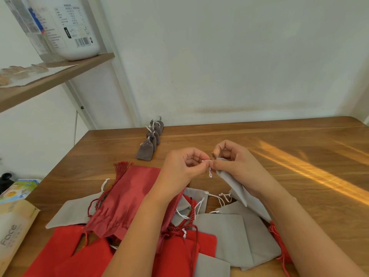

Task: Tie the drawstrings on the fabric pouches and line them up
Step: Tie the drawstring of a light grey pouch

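Note:
Above the wooden table (259, 156) I hold up a light grey pouch (237, 186). My right hand (237, 166) grips its gathered neck, and my left hand (181, 166) pinches its white drawstring (209, 172) right beside that neck. A short white end of the string hangs between the two hands. Several tied dark grey pouches (148, 144) stand in a row running toward the wall. A loose heap of flat grey pouches (229, 232) and red pouches (127, 198) lies under my forearms, partly hidden by them.
A shelf (50, 76) with a white tub (77, 27) juts out at the upper left. A paper packet (14, 232) and a colourful box (18, 188) lie at the table's left edge. Sunlight streaks the right half of the table.

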A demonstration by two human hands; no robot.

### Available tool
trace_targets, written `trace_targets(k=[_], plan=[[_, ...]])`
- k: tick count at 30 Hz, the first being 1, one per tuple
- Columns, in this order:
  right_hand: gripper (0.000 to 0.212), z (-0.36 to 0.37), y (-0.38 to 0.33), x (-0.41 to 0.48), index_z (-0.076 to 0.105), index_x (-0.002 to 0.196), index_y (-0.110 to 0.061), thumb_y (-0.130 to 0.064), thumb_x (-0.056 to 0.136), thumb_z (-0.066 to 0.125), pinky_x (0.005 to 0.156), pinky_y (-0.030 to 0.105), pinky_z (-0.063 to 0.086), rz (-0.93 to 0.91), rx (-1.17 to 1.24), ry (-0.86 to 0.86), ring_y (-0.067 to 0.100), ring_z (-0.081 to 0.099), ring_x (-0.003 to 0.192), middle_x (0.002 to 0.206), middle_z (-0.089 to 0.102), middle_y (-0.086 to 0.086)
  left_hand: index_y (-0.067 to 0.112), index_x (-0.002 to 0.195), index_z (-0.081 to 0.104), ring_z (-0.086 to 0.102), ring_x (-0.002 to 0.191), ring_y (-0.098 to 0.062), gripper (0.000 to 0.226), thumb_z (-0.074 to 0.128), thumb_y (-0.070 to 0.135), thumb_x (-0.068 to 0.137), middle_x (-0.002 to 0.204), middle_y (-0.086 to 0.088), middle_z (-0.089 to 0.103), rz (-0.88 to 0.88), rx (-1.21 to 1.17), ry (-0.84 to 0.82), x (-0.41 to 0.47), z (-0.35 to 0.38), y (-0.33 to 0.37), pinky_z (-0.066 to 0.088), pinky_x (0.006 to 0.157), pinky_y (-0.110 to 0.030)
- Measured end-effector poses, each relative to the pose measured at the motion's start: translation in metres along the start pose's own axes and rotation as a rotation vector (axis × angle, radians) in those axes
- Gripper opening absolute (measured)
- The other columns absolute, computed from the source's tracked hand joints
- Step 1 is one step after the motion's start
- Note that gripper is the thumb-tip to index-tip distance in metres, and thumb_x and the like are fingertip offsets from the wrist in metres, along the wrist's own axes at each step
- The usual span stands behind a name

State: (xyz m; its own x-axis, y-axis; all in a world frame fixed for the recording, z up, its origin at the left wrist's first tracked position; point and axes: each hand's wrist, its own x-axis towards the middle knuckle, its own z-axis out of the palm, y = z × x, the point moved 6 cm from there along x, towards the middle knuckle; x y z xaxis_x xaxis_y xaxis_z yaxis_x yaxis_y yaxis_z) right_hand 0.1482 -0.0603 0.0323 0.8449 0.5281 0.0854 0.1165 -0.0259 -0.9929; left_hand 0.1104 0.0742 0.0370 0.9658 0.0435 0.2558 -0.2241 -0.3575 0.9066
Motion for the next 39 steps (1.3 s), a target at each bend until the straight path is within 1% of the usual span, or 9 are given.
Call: trace_targets(k=[3,6,9,12,18,23,27,32,39], plan=[[0.016,-0.001,0.005,0.002,0.056,0.088,-0.008,0.001,0.082,0.067,0.064,0.027,0.051,0.013,-0.054,0.026,0.015,0.062,0.065,0.076,0.068,0.009,0.012,0.092,0.073,0.066,0.068,-0.016,0.009,0.071,0.009,0.084,0.076,-0.006,0.073,0.004,0.109,-0.004,0.001,0.001,-0.002,0.053,0.065,-0.025],[0.014,0.001,0.010,0.004,0.057,0.090,-0.004,-0.002,0.082,0.068,0.064,0.027,0.052,0.028,-0.092,0.034,0.016,0.064,0.066,0.078,0.069,0.010,0.013,0.091,0.074,0.058,0.063,-0.001,0.009,0.070,0.009,0.084,0.071,0.002,0.068,0.037,0.274,-0.014,0.002,0.003,-0.002,0.045,0.060,-0.011],[0.011,0.001,0.013,0.005,0.062,0.088,-0.005,-0.015,0.087,0.068,0.065,0.025,0.048,0.044,-0.085,0.068,0.012,0.061,0.066,0.074,0.068,0.004,0.017,0.086,0.070,0.054,0.063,0.004,0.010,0.069,0.008,0.081,0.069,0.014,0.059,0.083,0.393,-0.041,0.003,0.003,0.000,0.042,0.059,-0.009],[0.012,-0.007,0.013,0.005,0.067,0.086,-0.008,-0.020,0.088,0.067,0.070,0.026,0.047,0.047,-0.028,0.124,0.011,0.061,0.068,0.074,0.069,0.003,0.018,0.081,0.067,0.052,0.061,0.002,0.013,0.067,0.005,0.081,0.069,0.014,0.056,0.124,0.373,-0.041,0.000,0.003,0.004,0.041,0.059,-0.010],[0.017,-0.008,0.000,0.003,0.059,0.087,-0.006,0.008,0.080,0.066,0.072,0.021,0.054,-0.057,0.143,0.056,0.016,0.069,0.078,0.084,0.074,0.009,0.015,0.088,0.068,0.048,0.067,0.001,0.011,0.069,0.005,0.083,0.074,0.012,0.053,0.310,0.415,0.088,-0.001,0.000,0.012,0.036,0.063,-0.007],[0.024,-0.015,-0.008,0.001,0.053,0.081,-0.010,0.002,0.072,0.073,0.078,0.028,0.056,-0.123,0.132,0.087,0.021,0.072,0.083,0.085,0.074,0.014,0.017,0.091,0.070,0.049,0.069,-0.005,0.012,0.071,0.009,0.083,0.074,0.008,0.056,0.423,0.417,0.229,-0.006,-0.002,0.021,0.040,0.064,-0.013],[0.027,-0.014,-0.013,-0.002,0.049,0.080,-0.008,-0.008,0.067,0.073,0.074,0.027,0.057,-0.174,0.124,0.077,0.019,0.072,0.080,0.083,0.074,0.011,0.016,0.089,0.073,0.056,0.071,-0.008,0.010,0.075,0.011,0.080,0.078,0.006,0.066,0.458,0.395,0.287,-0.009,-0.006,0.024,0.046,0.065,-0.017],[0.028,-0.012,-0.016,-0.003,0.047,0.079,-0.005,0.008,0.076,0.071,0.074,0.025,0.055,-0.227,0.030,0.067,0.018,0.071,0.078,0.083,0.073,0.012,0.012,0.087,0.075,0.063,0.078,0.001,0.009,0.076,0.012,0.077,0.081,0.013,0.068,0.424,0.340,0.291,-0.007,-0.009,0.021,0.046,0.071,-0.008],[0.034,-0.013,-0.015,-0.003,0.043,0.076,-0.009,0.013,0.077,0.069,0.070,0.023,0.052,-0.248,-0.047,0.075,0.017,0.063,0.072,0.079,0.069,0.012,0.011,0.094,0.076,0.066,0.087,0.004,0.015,0.074,0.008,0.079,0.090,0.013,0.070,0.434,0.283,0.257,-0.007,-0.006,0.021,0.049,0.079,-0.010]])
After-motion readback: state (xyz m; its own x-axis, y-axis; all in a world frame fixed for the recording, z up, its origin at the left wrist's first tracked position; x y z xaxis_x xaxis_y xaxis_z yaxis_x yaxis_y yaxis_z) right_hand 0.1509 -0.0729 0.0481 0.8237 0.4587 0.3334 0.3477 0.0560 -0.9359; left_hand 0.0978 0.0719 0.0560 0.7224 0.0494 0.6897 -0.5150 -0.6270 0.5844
